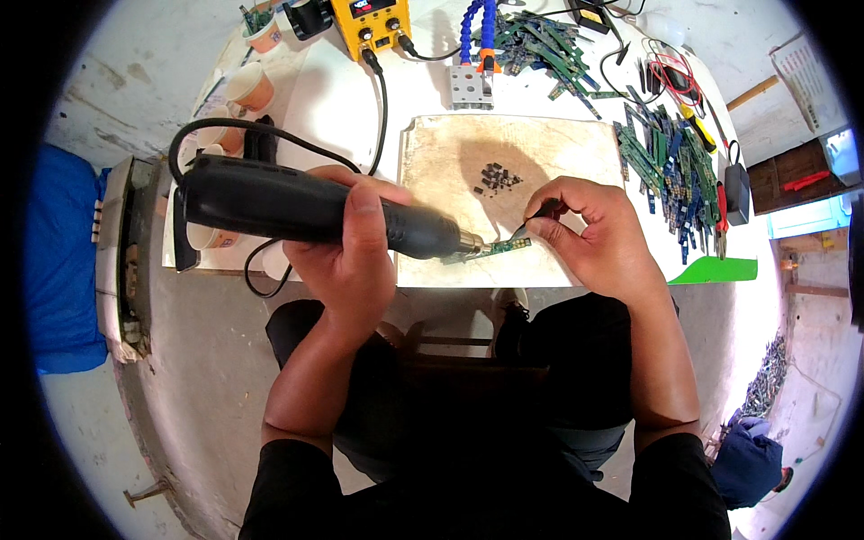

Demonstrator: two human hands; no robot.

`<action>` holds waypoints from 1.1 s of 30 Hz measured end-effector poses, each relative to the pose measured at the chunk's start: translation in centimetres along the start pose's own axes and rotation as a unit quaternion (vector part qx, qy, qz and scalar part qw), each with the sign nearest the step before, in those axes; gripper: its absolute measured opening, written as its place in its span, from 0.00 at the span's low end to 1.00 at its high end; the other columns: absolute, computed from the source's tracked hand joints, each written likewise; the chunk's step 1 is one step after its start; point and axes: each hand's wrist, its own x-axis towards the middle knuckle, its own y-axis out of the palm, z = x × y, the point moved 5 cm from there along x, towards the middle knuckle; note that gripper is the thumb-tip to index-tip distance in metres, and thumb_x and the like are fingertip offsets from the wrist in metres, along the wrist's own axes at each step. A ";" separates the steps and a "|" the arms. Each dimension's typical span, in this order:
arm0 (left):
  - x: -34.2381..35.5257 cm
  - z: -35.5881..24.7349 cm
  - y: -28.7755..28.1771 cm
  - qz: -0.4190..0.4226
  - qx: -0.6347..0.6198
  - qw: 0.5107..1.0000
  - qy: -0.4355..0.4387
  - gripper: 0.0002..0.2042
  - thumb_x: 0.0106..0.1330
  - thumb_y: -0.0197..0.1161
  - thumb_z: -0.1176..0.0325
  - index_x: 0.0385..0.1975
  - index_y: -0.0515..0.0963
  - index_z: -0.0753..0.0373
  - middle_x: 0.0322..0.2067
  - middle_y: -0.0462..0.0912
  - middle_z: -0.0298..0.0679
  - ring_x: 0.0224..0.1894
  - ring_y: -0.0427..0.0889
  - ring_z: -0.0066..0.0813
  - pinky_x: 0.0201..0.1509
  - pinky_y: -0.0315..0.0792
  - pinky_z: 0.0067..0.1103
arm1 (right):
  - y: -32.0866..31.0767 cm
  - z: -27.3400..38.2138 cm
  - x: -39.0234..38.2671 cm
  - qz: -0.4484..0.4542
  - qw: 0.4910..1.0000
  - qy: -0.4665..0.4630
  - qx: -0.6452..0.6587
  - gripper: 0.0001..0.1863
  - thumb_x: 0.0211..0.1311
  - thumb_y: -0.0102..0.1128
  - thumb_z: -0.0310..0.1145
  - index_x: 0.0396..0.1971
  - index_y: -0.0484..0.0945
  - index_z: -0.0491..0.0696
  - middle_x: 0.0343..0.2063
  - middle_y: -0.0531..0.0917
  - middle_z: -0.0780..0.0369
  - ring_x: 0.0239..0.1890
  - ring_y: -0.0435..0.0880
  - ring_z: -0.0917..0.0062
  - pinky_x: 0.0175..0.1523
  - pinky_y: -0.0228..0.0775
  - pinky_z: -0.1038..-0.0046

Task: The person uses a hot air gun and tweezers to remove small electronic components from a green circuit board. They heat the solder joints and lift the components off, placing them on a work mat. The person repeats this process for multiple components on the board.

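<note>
My left hand [346,243] is wrapped round a black hot air gun [270,202], whose metal nozzle points right. Just past the nozzle lies a narrow green circuit board strip [509,247] on a stained, pale work board [576,144]. My right hand [601,229] pinches dark tweezers [540,212], their tips down at the strip. Whether the tips grip a part there is too small to tell. Beyond the strip, a small heap of black chips [497,178] rests on the work board. The strip's left end is partly hidden beneath the nozzle.
A yellow soldering station [373,25] stands at the back, cables running from it. Piles of circuit strips [540,49] lie at the back and right, near red-handled pliers [721,220]. Paper cups [250,87] line the left side. A blue flexible-arm holder [472,85] stands behind the work board.
</note>
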 end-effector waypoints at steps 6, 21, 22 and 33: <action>0.0 0.0 0.4 -0.003 0.013 1.000 0.010 0.05 0.69 0.55 0.73 0.35 0.73 0.68 0.27 0.84 0.42 0.32 0.83 0.23 0.41 0.75 0.19 | 0.1 -0.1 -0.1 0.000 1.000 -0.013 0.014 0.05 0.56 0.65 0.21 0.33 0.79 0.41 0.29 0.83 0.56 0.32 0.83 0.74 0.40 0.74 0.74; 0.0 0.3 0.2 0.000 0.004 1.000 -0.001 0.05 0.69 0.57 0.71 0.36 0.73 0.67 0.27 0.84 0.42 0.31 0.82 0.23 0.41 0.75 0.18 | 0.3 -0.2 -0.1 0.002 1.000 -0.017 0.013 0.06 0.56 0.64 0.20 0.34 0.79 0.41 0.29 0.83 0.55 0.32 0.84 0.73 0.41 0.74 0.75; 0.0 0.2 0.2 -0.001 0.003 1.000 0.000 0.05 0.69 0.57 0.71 0.36 0.73 0.67 0.27 0.84 0.42 0.31 0.82 0.23 0.41 0.75 0.18 | 0.3 -0.2 -0.1 0.002 1.000 -0.023 0.010 0.06 0.56 0.64 0.19 0.34 0.79 0.41 0.29 0.84 0.55 0.32 0.84 0.73 0.41 0.74 0.75; -0.1 0.4 0.4 0.001 0.012 1.000 0.016 0.05 0.68 0.58 0.73 0.36 0.73 0.68 0.28 0.84 0.42 0.31 0.82 0.22 0.42 0.75 0.18 | 0.3 0.1 -0.1 0.002 1.000 -0.028 0.010 0.05 0.55 0.64 0.19 0.33 0.79 0.41 0.29 0.83 0.54 0.31 0.84 0.72 0.40 0.74 0.75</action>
